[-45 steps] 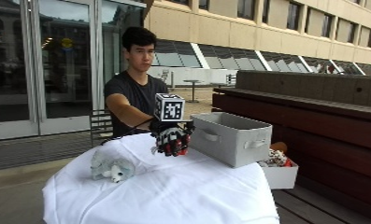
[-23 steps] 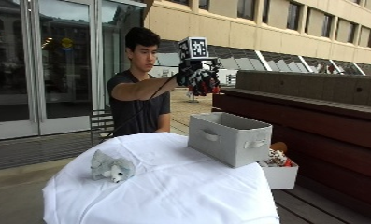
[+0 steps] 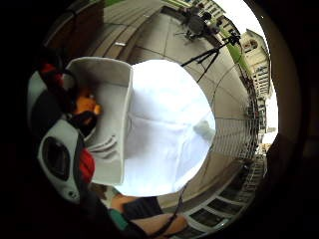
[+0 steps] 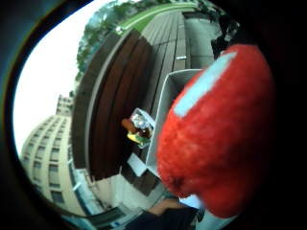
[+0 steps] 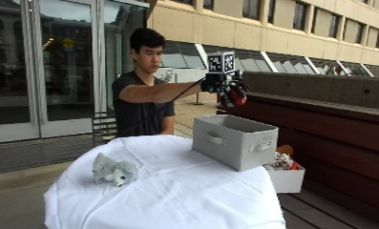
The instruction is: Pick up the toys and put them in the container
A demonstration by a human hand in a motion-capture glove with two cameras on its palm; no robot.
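Vs half a second back: my right hand [image 5: 226, 90] has come down from head height to about chest height, arm still stretched out, now right above the open grey container [image 5: 235, 140]; a second back it was low by the container's near end. Fingers [image 5: 235, 93] curled round a red toy [image 5: 237, 97], gripping it, well above the container, not inside. In the thumb-side palm view the red toy [image 4: 216, 139] fills most of the frame: fuzzy plush surface, rounded, with a pale flat patch on it. Container is a rectangular fabric bin, soft-looking grey cloth, slot handles on the end and side, sitting at the far edge of the worktop [image 5: 176, 191]. Worktop is round, covered with a white cloth that hangs in folds. Second toy, a grey-and-white plush [image 5: 114, 171], lies on the cloth near the opposite edge, well apart from the container, same spot as before. White box [image 5: 284, 175] with mixed toys sits on the wooden bench behind the worktop, just beside the container
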